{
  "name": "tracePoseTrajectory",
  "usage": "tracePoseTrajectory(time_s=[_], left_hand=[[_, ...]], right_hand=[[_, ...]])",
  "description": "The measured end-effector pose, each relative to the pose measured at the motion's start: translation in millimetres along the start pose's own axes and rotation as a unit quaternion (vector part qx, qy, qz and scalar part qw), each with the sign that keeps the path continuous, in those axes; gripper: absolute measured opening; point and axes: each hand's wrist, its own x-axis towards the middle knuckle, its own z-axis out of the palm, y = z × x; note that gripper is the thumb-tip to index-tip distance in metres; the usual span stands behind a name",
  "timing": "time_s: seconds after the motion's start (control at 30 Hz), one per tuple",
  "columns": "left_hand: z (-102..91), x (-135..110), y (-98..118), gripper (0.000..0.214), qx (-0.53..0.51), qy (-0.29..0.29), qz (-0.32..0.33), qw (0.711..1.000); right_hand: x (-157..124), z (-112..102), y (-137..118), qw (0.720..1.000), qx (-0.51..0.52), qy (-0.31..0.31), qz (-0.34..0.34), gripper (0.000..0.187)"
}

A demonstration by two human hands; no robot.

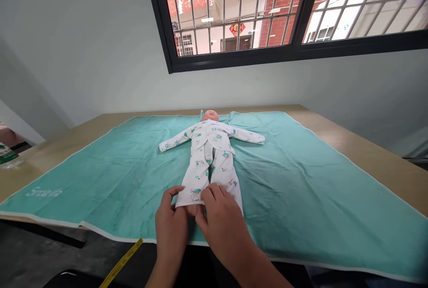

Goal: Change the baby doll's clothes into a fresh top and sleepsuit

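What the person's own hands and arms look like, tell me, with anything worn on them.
The left hand and right hand are ungloved, and no rings show on the visible fingers. The left forearm and right forearm show no sleeve, watch or bracelet within the frame.

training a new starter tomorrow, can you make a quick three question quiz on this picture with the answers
1. True or false: the doll's head lies toward the wall, away from the person's hands.
2. Where are the left hand and right hand?
a) at a sleeve cuff
b) at the hem of a trouser leg
c) at the collar
3. Fill the gap: the white lettering is on the person's ___ side of the green cloth.

Key: 1 true; 2 b; 3 left
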Motion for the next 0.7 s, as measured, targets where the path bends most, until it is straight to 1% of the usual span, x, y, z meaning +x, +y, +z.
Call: tracePoseTrajectory(time_s=[0.1, 0.17, 0.23, 0.3, 0.37, 0.4, 0.47, 0.53, 0.57, 0.63, 0.7], left_hand=[[-3.6, -1, 4, 0.031, -0.059, 0.010, -0.036, 0.998], [-5.1, 0, 4, 0.029, -0.080, 0.003, -0.039, 0.996], [-6.5, 2, 2, 0.028, -0.069, -0.012, -0.028, 0.997], [-9.3, 5, -4, 0.024, -0.017, -0.013, 0.010, 1.000], [-14.4, 8, -12, 0.020, 0.063, 0.003, 0.081, 0.995], [-17.6, 9, -16, 0.019, 0.102, 0.012, 0.129, 0.986], [-24.9, 12, -25, 0.018, 0.169, 0.024, 0.245, 0.954], [-32.2, 14, -33, 0.017, 0.225, 0.041, 0.361, 0.904], [-35.6, 15, -36, 0.018, 0.255, 0.051, 0.407, 0.876], [-42.2, 16, -40, 0.019, 0.313, 0.063, 0.469, 0.823], [-48.7, 15, -43, 0.022, 0.349, 0.049, 0.506, 0.787]], right_hand=[[2, -1, -2, 0.999, -0.028, -0.026, 0.004, 0.004], [2, -1, 0, 0.998, -0.041, -0.041, 0.000, 0.004], [1, 1, 2, 0.998, -0.049, -0.047, 0.004, 0.005], [-1, 2, 5, 0.998, -0.040, -0.041, 0.004, 0.006], [-3, 3, 8, 0.999, -0.013, -0.030, 0.000, 0.007], [-4, 3, 10, 1.000, 0.003, -0.026, -0.004, 0.008], [-5, 1, 13, 0.999, 0.029, -0.027, -0.017, 0.010], [-6, 0, 16, 0.998, 0.043, -0.036, -0.039, 0.010], [-7, -1, 17, 0.997, 0.045, -0.043, -0.053, 0.010], [-9, -3, 21, 0.993, 0.042, -0.061, -0.087, 0.009], [-13, -6, 26, 0.987, 0.027, -0.083, -0.132, 0.006]])
